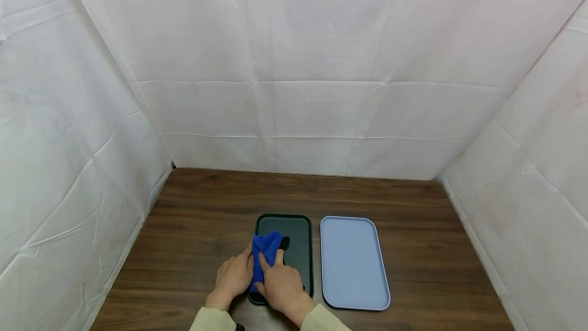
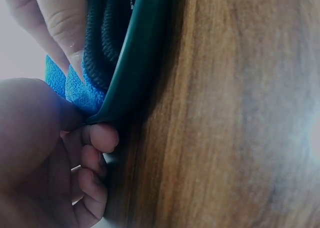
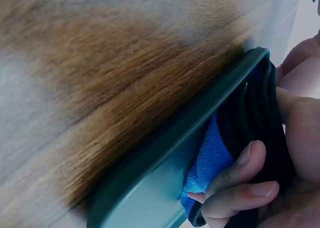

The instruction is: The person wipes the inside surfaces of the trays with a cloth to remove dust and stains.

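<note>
While your right hand (image 1: 282,285) curls its fingers on the blue cloth (image 1: 268,243) and a black ribbed piece (image 3: 245,110) beside it, your left hand (image 1: 233,276) bends its fingers at the left rim of the green tray (image 1: 298,226); whether they pinch rim or cloth, you cannot tell. The cloth lies in that tray, along its left edge and reaching toward the near left corner. Just beside the tray's right edge, you have a light blue tray (image 1: 353,262). Both rest on the wooden table (image 1: 202,223), well apart from its far edge, where white sheeting (image 1: 317,55) rises.
</note>
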{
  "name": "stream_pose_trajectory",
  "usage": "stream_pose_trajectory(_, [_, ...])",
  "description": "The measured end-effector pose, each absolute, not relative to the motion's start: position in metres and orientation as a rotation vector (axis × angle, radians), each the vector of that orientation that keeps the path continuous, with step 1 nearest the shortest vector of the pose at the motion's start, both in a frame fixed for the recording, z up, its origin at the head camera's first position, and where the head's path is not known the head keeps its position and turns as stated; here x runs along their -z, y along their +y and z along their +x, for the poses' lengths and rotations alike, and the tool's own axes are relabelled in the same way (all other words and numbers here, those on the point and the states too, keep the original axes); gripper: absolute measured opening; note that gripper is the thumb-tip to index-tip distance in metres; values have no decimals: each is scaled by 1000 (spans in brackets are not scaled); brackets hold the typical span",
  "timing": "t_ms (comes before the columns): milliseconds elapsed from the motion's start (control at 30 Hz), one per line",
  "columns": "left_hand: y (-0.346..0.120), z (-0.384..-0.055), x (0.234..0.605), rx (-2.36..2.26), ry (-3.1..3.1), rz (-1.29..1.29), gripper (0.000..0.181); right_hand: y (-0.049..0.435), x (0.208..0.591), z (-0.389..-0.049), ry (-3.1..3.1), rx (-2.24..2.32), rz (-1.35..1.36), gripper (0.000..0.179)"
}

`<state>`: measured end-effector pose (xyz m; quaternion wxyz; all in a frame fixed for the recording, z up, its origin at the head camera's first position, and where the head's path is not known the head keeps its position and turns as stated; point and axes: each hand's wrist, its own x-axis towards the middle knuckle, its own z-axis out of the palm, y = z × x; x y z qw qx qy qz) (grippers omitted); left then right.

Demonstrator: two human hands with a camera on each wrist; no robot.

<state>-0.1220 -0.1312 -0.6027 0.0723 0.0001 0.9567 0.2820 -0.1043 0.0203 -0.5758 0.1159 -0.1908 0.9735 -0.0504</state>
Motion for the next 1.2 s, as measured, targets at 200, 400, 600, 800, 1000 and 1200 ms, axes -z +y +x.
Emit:
stream_pose_trajectory(200, [-131,-121,603,-849,2880,-4,46,22,573,-102,2828,174,-562,75])
stream_pose_trajectory(400, [-131,-121,603,-833,2883,-3,46,24,573,-102,2812,230,-546,74])
stream_pose_trajectory(600, [-131,-122,602,-844,2864,2,49,28,577,-101,2811,288,-525,74])
stream_pose_trajectory(800, [-131,-123,603,-833,2878,7,49,34,577,-99,2830,307,-537,73])
stream_pose_trajectory(1000, [-130,-124,605,-813,2889,-4,48,42,573,-98,2830,327,-543,73])
stream_pose_trajectory(1200, [-131,-123,604,-815,2896,-10,47,47,574,-97,2836,319,-513,74])
